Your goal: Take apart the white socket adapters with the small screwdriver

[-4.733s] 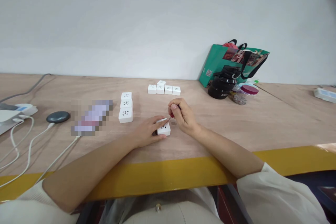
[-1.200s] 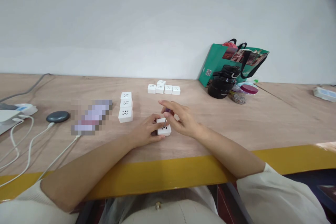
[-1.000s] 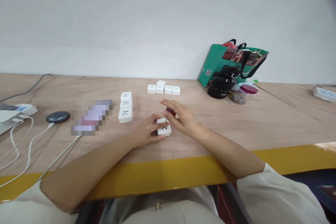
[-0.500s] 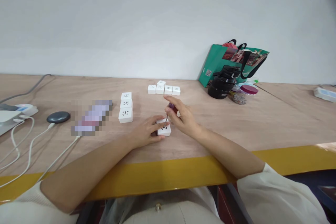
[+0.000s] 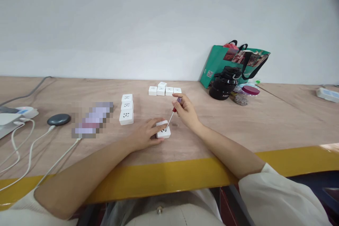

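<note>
A white socket box lies on the wooden table near its front edge, slotted face up. My left hand grips it from the left, thumb along the near side and fingers over the far part. In my right hand is a screwdriver with a red and clear handle, pinched between thumb and fingers. Its shaft slants down to the left, and the tip meets the face of the box; whether it sits on a screw I cannot tell.
Three white sockets form a column to the left; several more stand in a row at the back. Further left lie a blurred phone, a dark round puck and white cables. A black flask and green bag stand back right.
The screwdriver has tilted further to the right, its handle and my right hand shifting rightward. The box under my left hand has slid slightly left.
</note>
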The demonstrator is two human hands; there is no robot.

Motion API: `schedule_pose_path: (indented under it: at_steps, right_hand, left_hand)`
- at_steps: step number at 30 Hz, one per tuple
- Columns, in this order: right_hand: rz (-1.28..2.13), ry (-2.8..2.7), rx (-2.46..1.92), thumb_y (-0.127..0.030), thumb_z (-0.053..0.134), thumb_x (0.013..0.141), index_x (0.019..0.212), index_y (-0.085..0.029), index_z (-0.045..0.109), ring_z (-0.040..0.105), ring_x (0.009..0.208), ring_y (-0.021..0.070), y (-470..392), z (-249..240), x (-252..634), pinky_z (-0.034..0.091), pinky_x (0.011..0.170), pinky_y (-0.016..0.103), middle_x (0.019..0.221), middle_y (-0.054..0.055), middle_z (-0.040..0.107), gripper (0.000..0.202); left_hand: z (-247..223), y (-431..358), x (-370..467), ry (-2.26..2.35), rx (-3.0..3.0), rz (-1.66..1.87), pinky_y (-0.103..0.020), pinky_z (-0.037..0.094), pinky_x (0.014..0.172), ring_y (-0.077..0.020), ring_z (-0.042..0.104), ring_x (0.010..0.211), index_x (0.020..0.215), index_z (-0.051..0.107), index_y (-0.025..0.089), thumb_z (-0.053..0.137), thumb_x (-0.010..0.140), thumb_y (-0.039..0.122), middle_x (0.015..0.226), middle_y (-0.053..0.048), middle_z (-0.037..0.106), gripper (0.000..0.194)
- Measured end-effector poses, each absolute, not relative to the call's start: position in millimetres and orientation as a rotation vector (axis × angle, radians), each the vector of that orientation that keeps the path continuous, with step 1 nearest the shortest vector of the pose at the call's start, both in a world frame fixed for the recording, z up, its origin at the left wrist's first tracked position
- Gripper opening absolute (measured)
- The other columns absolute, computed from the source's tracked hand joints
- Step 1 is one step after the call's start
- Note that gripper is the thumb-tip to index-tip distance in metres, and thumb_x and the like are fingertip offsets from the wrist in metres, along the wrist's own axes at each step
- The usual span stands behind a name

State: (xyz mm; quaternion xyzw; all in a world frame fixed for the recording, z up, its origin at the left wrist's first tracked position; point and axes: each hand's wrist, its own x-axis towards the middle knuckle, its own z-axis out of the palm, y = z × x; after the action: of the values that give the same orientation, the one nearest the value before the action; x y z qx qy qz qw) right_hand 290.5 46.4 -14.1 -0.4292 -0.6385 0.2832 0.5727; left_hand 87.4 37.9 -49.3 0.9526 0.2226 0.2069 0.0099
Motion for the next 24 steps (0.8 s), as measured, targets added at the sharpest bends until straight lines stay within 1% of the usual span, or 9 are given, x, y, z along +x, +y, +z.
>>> schedule_pose_path:
  at_steps: [5,9,11,14,16,18,20,22,24]
  right_hand:
    - [0.921,-1.387,-1.258,-0.030,0.047,0.083,0.103,-0.015,0.048,0.038,0.036,0.0053,67.9,-20.1,302.9,0.032,0.035,0.018,0.054,-0.007,0.047,0.025]
    - [0.923,-1.413,-1.350,-0.032,0.050,0.081,0.090,-0.013,0.054,0.039,0.036,0.0056,83.5,-27.8,320.1,0.031,0.034,0.019,0.053,-0.006,0.047,0.022]
    - [0.892,-1.456,-1.375,-0.033,0.049,0.080,0.090,-0.013,0.058,0.041,0.039,0.0063,89.5,-33.3,326.3,0.032,0.035,0.019,0.053,-0.005,0.046,0.024]
    - [0.784,-1.545,-1.425,-0.032,0.053,0.079,0.097,-0.013,0.061,0.046,0.047,0.0078,95.6,-41.9,328.3,0.039,0.045,0.021,0.059,-0.003,0.052,0.028]
    - [0.686,-1.617,-1.460,-0.030,0.055,0.077,0.101,-0.013,0.062,0.051,0.056,0.0100,96.8,-46.3,325.0,0.045,0.058,0.025,0.066,0.000,0.058,0.030]
    - [0.591,-1.705,-1.475,-0.029,0.056,0.078,0.106,-0.015,0.062,0.056,0.068,0.0135,95.5,-48.9,319.1,0.046,0.071,0.031,0.077,0.003,0.062,0.032]
    - [0.521,-1.805,-1.456,-0.026,0.056,0.079,0.108,-0.019,0.062,0.058,0.082,0.0164,92.0,-50.1,312.3,0.043,0.081,0.035,0.090,0.005,0.065,0.030]
    - [0.485,-1.906,-1.415,-0.024,0.057,0.080,0.109,-0.022,0.062,0.057,0.090,0.0176,86.8,-50.4,305.4,0.042,0.085,0.035,0.100,0.006,0.064,0.030]
    - [0.393,-2.061,-1.384,-0.024,0.055,0.082,0.113,-0.021,0.060,0.057,0.091,0.0184,79.2,-49.8,299.0,0.042,0.084,0.034,0.101,0.007,0.062,0.032]
  left_hand:
    - [-34.1,31.7,84.1,0.879,2.968,0.426,-0.040,0.047,0.083,-0.0269,0.054,0.104,0.124,0.045,0.024,0.054,0.083,0.032,0.129,-0.010,0.045,0.043]
    - [-11.5,26.0,73.9,0.983,2.949,0.170,-0.038,0.045,0.082,-0.0265,0.053,0.102,0.116,0.050,0.021,0.060,0.075,0.024,0.117,-0.009,0.052,0.042]
    - [-2.5,23.2,66.0,1.018,2.943,0.099,-0.038,0.044,0.082,-0.0267,0.051,0.102,0.111,0.051,0.020,0.062,0.072,0.022,0.110,-0.008,0.054,0.041]
    - [4.2,18.7,52.3,1.129,2.971,0.013,-0.035,0.044,0.076,-0.0262,0.052,0.096,0.102,0.053,0.020,0.063,0.070,0.019,0.102,-0.007,0.056,0.033]
    - [4.6,16.9,44.3,1.218,3.023,-0.038,-0.034,0.043,0.071,-0.0270,0.052,0.094,0.097,0.054,0.019,0.062,0.069,0.016,0.099,-0.007,0.057,0.029]
    - [3.1,16.3,40.4,1.307,3.075,-0.068,-0.035,0.043,0.070,-0.0285,0.052,0.094,0.094,0.054,0.017,0.060,0.070,0.012,0.100,-0.009,0.058,0.026]
    - [0.5,15.6,43.5,1.355,3.120,-0.045,-0.039,0.043,0.074,-0.0304,0.052,0.097,0.095,0.055,0.015,0.057,0.070,0.007,0.106,-0.012,0.058,0.027]
    - [-3.4,12.7,54.2,1.292,3.164,0.035,-0.043,0.040,0.082,-0.0324,0.049,0.105,0.100,0.055,0.013,0.057,0.070,0.005,0.116,-0.014,0.054,0.031]
    - [-9.2,6.5,69.7,1.091,3.154,0.110,-0.044,0.040,0.086,-0.0315,0.047,0.109,0.104,0.055,0.015,0.060,0.074,0.012,0.120,-0.013,0.053,0.031]
